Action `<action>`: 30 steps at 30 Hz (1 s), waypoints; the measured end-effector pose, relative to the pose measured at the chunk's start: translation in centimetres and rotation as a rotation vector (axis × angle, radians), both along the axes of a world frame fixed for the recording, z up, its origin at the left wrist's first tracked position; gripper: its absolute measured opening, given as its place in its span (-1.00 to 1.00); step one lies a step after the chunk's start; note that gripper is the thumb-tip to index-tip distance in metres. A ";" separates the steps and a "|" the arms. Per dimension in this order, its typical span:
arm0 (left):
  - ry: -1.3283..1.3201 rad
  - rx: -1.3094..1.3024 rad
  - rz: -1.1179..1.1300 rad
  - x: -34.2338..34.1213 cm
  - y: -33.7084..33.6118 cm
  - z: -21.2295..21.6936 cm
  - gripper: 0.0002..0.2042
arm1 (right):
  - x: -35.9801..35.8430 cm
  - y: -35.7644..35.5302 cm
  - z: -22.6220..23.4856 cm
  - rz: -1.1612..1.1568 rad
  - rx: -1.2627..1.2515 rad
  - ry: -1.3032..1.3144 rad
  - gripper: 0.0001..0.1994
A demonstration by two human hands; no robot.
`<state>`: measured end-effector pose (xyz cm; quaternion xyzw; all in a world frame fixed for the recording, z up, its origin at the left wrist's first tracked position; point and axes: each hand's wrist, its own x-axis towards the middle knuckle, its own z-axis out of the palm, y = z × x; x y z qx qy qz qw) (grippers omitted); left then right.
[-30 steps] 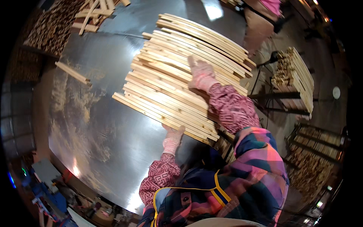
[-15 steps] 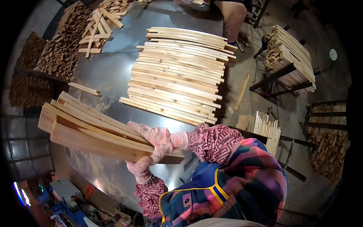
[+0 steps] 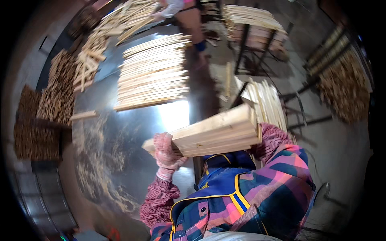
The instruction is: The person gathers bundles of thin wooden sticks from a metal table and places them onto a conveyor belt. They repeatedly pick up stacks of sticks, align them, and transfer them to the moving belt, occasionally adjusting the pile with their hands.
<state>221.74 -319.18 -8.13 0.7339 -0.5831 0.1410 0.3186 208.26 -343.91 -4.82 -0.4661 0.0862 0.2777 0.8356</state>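
A bundle of wooden slats [image 3: 217,134], long and pale, is held in the air in front of my body, tilted up toward the right. Gloved in pink and white knit, my left hand [image 3: 165,150] is closed around the bundle's left end, fingers over its top. Behind the bundle's right end my right hand is hidden; only its patterned pink sleeve [image 3: 275,138] shows there. Just beyond the bundle, a row of slats [image 3: 155,72] laid side by side covers part of the metal table [image 3: 132,150].
More slats stand stacked upright [image 3: 267,102] to my right, near the bundle's end. A rack of slats [image 3: 253,20] is farther back. At the far table end, another person's hand [image 3: 157,17] is beside a loose wood pile [image 3: 128,18]. Wood stacks [image 3: 60,90] line the left.
The bundle has swung from the left of the table to the right, close to the upright stack. My right hand has gone out of sight behind it. My view has turned right.
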 end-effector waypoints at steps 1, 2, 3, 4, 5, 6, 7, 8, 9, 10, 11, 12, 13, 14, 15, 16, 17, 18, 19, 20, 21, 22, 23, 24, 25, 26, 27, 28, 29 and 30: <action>-0.148 0.038 -0.049 -0.6 -1.1 0.9 -0.08 | -3.0 -0.5 0.1 -0.024 0.123 0.073 -0.12; -0.237 0.030 -0.122 -1.4 -2.5 1.8 -0.22 | -5.9 -0.9 0.0 -0.051 0.247 0.142 -0.13; -0.313 0.027 -0.185 -2.1 -4.0 2.4 -0.36 | -8.6 -0.9 -0.4 -0.078 0.338 0.204 -0.14; -0.310 0.087 -0.244 -3.4 -5.5 3.2 -0.58 | -11.2 -0.9 -0.8 -0.104 0.412 0.250 -0.15; -0.319 0.164 -0.345 -4.7 -7.0 3.9 -0.67 | -13.6 -0.7 -1.3 -0.129 0.469 0.276 -0.16; -0.383 0.090 -0.473 -6.1 -9.3 4.2 -0.69 | -15.8 -0.9 -2.0 -0.163 0.522 0.292 -0.17; -0.410 0.060 -0.587 -7.4 -11.5 4.8 -0.70 | -17.7 -0.9 -2.6 -0.204 0.556 0.275 -0.18; -0.518 0.018 -0.614 -9.1 -13.6 5.1 -0.70 | -19.4 -1.2 -3.2 -0.249 0.583 0.240 -0.19; -0.577 -0.033 -0.704 -11.5 -16.2 4.8 -0.61 | -21.2 -1.4 -4.4 -0.329 0.548 0.123 -0.21; -0.547 0.051 -0.778 -12.8 -17.9 5.1 -0.68 | -22.8 -1.6 -5.1 -0.416 0.529 -0.011 -0.22; -0.456 0.081 -0.860 -14.8 -19.9 4.6 -0.70 | -24.7 -2.0 -6.6 -0.489 0.509 -0.152 -0.23; -0.455 0.076 -0.817 -16.6 -21.9 3.9 -0.71 | -26.0 -2.5 -8.1 -0.574 0.588 -0.206 -0.20; -0.394 0.020 -0.793 -19.2 -23.9 2.5 -0.68 | -29.5 -3.8 -9.7 -0.665 0.601 -0.088 -0.17; -0.329 0.049 -0.757 -21.4 -25.6 1.0 -0.62 | -31.7 -5.4 -11.9 -0.791 0.436 -0.069 -0.15; -0.272 0.095 -0.659 -23.9 -26.4 -0.5 -0.62 | -34.9 -7.7 -14.1 -0.905 0.265 -0.054 -0.13; -0.168 0.141 -0.640 -25.6 -26.5 -1.9 -0.58 | -37.8 -9.7 -16.4 -0.946 -0.025 -0.004 -0.05; -0.030 0.269 -0.602 -27.5 -26.5 -3.5 -0.54 | -40.8 -12.4 -18.9 -0.975 -0.318 0.043 0.03; 0.034 0.242 -0.589 -29.6 -26.0 -4.9 -0.47 | -43.6 -15.4 -21.2 -0.991 -0.612 0.090 0.11; 0.118 0.243 -0.569 -31.6 -25.0 -6.2 -0.41 | -46.0 -18.1 -23.3 -1.004 -0.926 0.124 0.20; 0.202 0.297 -0.549 -33.8 -23.9 -7.4 -0.37 | -48.0 -21.3 -25.2 -1.095 -0.802 0.196 0.21; 0.278 0.305 -0.543 -36.0 -23.2 -8.7 -0.33 | -49.4 -24.2 -27.2 -1.078 -0.815 0.431 0.21; 0.350 0.398 -0.492 -38.0 -21.9 -9.3 -0.33 | -50.4 -27.1 -28.4 -0.924 -0.951 0.647 0.22; 0.392 0.415 -0.466 -40.1 -21.3 -10.2 -0.33 | -51.3 -30.2 -29.7 -0.604 -1.165 1.018 0.24; 0.442 0.440 -0.447 -41.4 -20.9 -11.0 -0.39 | -51.1 -32.1 -30.9 -0.435 -1.329 1.099 0.21; 0.477 0.451 -0.434 -42.7 -21.0 -11.8 -0.46 | -51.1 -34.0 -32.1 -0.352 -1.413 1.109 0.18; 0.520 0.482 -0.403 -43.7 -21.2 -12.5 -0.45 | -50.6 -35.3 -33.2 -0.307 -1.442 1.080 0.17; 0.530 0.622 -0.336 -44.3 -21.6 -13.0 -0.41 | -50.1 -36.4 -34.5 -0.304 -1.503 1.029 0.15; 0.506 0.597 -0.316 -44.8 -22.2 -13.5 -0.38 | -48.9 -37.0 -36.1 -0.262 -1.448 1.028 0.14; 0.489 0.620 -0.284 -45.0 -22.6 -13.9 -0.35 | -48.0 -37.4 -37.7 -0.256 -1.406 1.019 0.14; 0.485 0.654 -0.271 -45.2 -23.1 -14.3 -0.33 | -47.1 -37.2 -39.2 -0.216 -1.359 0.958 0.11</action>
